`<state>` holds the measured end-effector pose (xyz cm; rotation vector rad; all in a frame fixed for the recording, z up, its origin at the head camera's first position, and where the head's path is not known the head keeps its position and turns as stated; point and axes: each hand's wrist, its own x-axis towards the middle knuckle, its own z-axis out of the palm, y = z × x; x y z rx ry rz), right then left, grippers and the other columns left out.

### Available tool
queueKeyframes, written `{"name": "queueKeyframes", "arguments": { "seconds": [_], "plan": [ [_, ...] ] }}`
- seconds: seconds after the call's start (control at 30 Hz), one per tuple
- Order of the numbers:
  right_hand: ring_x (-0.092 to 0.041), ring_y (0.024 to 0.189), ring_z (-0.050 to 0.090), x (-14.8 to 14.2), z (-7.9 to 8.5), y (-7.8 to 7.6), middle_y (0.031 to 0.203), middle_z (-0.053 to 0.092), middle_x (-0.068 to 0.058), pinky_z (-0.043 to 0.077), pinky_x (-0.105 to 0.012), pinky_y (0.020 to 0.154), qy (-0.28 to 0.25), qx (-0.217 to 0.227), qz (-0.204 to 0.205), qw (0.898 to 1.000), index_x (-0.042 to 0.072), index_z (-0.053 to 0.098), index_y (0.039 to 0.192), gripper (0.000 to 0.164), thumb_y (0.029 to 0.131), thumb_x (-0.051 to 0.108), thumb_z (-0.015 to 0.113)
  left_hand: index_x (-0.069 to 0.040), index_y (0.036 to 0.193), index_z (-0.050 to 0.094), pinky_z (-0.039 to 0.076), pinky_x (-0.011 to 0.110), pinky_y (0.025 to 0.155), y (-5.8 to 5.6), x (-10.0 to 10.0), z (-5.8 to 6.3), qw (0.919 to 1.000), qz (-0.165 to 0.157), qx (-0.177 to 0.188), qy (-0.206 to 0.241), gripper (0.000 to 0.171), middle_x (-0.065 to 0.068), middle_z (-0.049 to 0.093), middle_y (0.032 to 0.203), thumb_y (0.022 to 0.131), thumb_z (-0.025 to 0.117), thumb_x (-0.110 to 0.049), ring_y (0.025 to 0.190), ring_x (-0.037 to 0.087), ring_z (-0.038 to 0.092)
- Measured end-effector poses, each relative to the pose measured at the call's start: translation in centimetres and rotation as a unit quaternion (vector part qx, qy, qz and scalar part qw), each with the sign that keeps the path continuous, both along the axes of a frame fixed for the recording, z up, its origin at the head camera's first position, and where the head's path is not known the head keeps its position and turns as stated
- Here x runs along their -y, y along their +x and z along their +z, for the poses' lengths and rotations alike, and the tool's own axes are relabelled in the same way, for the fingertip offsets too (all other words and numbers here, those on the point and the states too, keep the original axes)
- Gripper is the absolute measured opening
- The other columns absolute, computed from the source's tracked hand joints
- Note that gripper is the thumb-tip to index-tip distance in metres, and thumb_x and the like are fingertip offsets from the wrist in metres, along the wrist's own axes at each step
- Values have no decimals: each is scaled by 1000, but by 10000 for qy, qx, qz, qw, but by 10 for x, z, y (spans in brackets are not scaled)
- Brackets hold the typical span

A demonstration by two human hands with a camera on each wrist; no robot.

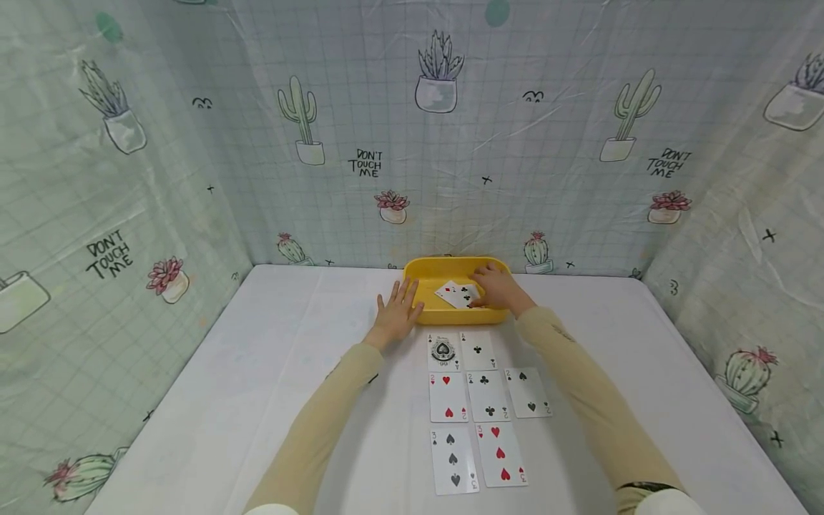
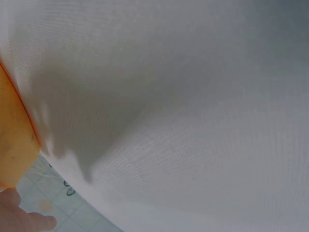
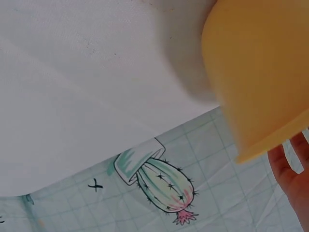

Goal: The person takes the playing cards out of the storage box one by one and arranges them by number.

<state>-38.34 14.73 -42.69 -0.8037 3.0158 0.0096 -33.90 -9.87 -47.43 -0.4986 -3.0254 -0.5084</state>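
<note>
A yellow plastic tray (image 1: 430, 317) stands at the back of the table with a few loose playing cards (image 1: 458, 295) in it; a red diamond and black clubs show on them. My left hand (image 1: 394, 315) rests at the tray's left rim, fingers extended and spread. Over the tray's right side reaches my right hand (image 1: 503, 290), thumb at the edge of the cards and fingers apart from it, nearer the back wall. In the right wrist view, the fingers (image 3: 294, 179) show past the tray's rim, their tips hidden.
In front of the tray lie face-up cards in rows: the ace of spades (image 1: 443, 352) and ace of clubs (image 1: 478, 350), three twos (image 1: 488, 395), then the three of spades (image 1: 454, 460) and three of hearts (image 1: 501, 455). A cactus-print curtain (image 1: 438, 179) hangs behind the white table (image 1: 270, 372).
</note>
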Motion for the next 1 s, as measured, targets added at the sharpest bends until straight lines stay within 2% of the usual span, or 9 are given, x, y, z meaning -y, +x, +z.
{"name": "queueKeyframes", "arguments": {
  "seconds": [0.2,0.47,0.63,0.77,1.0],
  "plan": [
    [-34,116,37,2,-4,-4,128,47,-15,37,-52,92,195,117,-65,9997,6,48,128,67,76,45,65,-21,145,5,11,65,102,0,0,1,10000,-13,-19,31,57,5,6,152,96,27,-41,140,30,3],
    [-38,127,31,4,-13,-10,135,42,-16,28,-53,102,465,445,-313,9974,7,43,132,66,79,43,62,-21,145,5,10,64,103,1,0,1,10000,17,55,46,57,3,4,152,96,26,-41,140,28,2],
    [-36,126,33,2,-21,-17,135,42,-16,28,-49,104,556,614,-376,9959,7,43,132,64,80,39,63,-21,145,6,11,64,103,2,0,1,10000,46,26,5,57,3,4,152,96,25,-43,140,28,3],
    [-37,130,29,1,-25,-22,138,39,-16,26,-49,105,578,847,-465,9936,9,39,135,61,83,33,62,-21,145,6,11,64,103,2,0,1,10000,59,12,4,57,3,5,152,96,25,-42,140,29,5],
    [-38,133,22,3,-26,-20,145,31,-12,26,-50,105,454,1260,-629,9890,14,32,139,60,86,24,58,-21,145,6,11,64,103,2,0,2,10000,55,17,-45,57,3,5,152,96,25,-42,140,29,5]
  ]
}}
